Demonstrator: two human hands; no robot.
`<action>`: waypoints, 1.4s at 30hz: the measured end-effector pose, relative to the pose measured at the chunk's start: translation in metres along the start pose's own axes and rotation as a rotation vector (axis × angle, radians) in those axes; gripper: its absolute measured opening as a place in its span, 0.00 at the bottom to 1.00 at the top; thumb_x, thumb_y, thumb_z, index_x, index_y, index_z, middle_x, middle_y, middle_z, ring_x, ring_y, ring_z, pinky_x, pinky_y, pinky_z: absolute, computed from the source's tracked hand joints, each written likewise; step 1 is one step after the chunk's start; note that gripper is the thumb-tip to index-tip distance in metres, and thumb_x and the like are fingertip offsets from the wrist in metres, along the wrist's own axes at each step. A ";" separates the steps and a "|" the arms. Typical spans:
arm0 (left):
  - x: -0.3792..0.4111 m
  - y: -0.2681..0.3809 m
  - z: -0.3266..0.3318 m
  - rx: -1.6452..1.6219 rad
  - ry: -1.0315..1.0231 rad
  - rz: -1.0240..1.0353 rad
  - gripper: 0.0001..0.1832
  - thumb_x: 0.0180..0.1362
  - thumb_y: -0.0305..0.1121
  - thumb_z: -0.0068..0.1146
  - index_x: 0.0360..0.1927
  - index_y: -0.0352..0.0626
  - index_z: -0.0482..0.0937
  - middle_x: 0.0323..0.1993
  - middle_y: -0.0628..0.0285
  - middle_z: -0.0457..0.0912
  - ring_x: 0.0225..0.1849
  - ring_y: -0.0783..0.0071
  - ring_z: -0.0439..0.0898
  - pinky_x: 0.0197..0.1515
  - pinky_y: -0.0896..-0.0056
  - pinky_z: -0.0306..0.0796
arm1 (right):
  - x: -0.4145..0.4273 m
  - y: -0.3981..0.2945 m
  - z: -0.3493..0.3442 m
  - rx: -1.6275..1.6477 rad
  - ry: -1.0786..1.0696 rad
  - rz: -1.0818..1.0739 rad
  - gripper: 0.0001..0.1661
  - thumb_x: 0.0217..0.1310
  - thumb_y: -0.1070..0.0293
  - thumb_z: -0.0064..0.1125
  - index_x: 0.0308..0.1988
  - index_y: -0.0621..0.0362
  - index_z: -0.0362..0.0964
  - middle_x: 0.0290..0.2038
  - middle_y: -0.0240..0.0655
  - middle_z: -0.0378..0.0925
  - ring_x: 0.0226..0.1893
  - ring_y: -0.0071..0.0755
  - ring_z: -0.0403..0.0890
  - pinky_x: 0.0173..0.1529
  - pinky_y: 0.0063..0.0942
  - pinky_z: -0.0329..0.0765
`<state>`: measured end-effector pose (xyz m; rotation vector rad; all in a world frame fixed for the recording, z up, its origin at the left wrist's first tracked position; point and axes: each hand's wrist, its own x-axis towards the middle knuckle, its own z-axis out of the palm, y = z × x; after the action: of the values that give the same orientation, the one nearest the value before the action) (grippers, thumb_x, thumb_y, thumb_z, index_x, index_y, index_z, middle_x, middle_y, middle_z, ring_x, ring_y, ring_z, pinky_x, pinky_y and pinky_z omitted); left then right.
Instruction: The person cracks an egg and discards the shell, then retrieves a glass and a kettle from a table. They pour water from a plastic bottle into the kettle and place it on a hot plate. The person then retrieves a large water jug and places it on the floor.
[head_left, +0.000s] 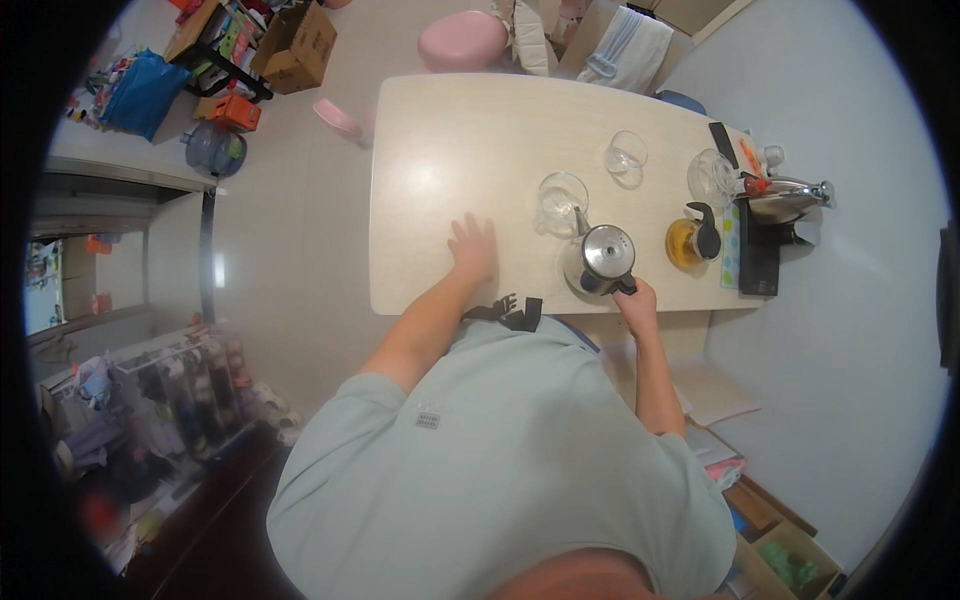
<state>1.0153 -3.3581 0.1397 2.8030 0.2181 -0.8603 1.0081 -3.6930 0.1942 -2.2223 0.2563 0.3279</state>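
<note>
My right hand (639, 304) grips the black handle of a stainless steel kettle (607, 256) near the table's front edge. The kettle's spout reaches the rim of a clear glass cup (564, 196). I cannot tell whether water is running from it. With fingers spread, my left hand (474, 251) rests on the pale wood table (442, 142), holding nothing. Farther back stands a second clear glass cup (626, 157). Right of the kettle, a glass teapot (681, 244) with a black lid and handle holds amber liquid.
Along the wall at right stand a clear glass vessel (709, 180), a steel vacuum jug (784, 201) and a black box (759, 271). Behind the table is a pink stool (463, 39). A cardboard box (296, 49) and a water bottle (214, 150) lie at far left.
</note>
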 end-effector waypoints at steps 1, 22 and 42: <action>0.000 0.001 0.000 -0.003 0.002 -0.001 0.68 0.28 0.38 0.82 0.72 0.50 0.45 0.71 0.34 0.37 0.69 0.25 0.45 0.59 0.31 0.61 | 0.000 0.000 0.001 0.014 0.001 -0.003 0.09 0.43 0.70 0.59 0.28 0.65 0.74 0.19 0.36 0.74 0.21 0.26 0.73 0.29 0.28 0.71; -0.014 0.008 -0.020 0.006 -0.022 -0.020 0.67 0.27 0.37 0.82 0.71 0.48 0.47 0.71 0.34 0.40 0.69 0.27 0.46 0.60 0.34 0.62 | -0.006 -0.043 -0.011 -0.209 -0.019 0.041 0.14 0.40 0.66 0.59 0.30 0.64 0.76 0.23 0.46 0.78 0.26 0.44 0.82 0.35 0.35 0.77; -0.017 0.007 -0.025 0.038 -0.041 -0.001 0.66 0.30 0.40 0.81 0.72 0.50 0.46 0.71 0.36 0.40 0.69 0.28 0.46 0.60 0.35 0.62 | 0.002 0.002 0.008 0.033 -0.013 0.024 0.14 0.41 0.69 0.61 0.33 0.63 0.76 0.21 0.40 0.77 0.23 0.32 0.78 0.31 0.30 0.75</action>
<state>1.0166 -3.3601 0.1707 2.8169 0.1986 -0.9313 1.0083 -3.6874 0.1873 -2.1855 0.2798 0.3491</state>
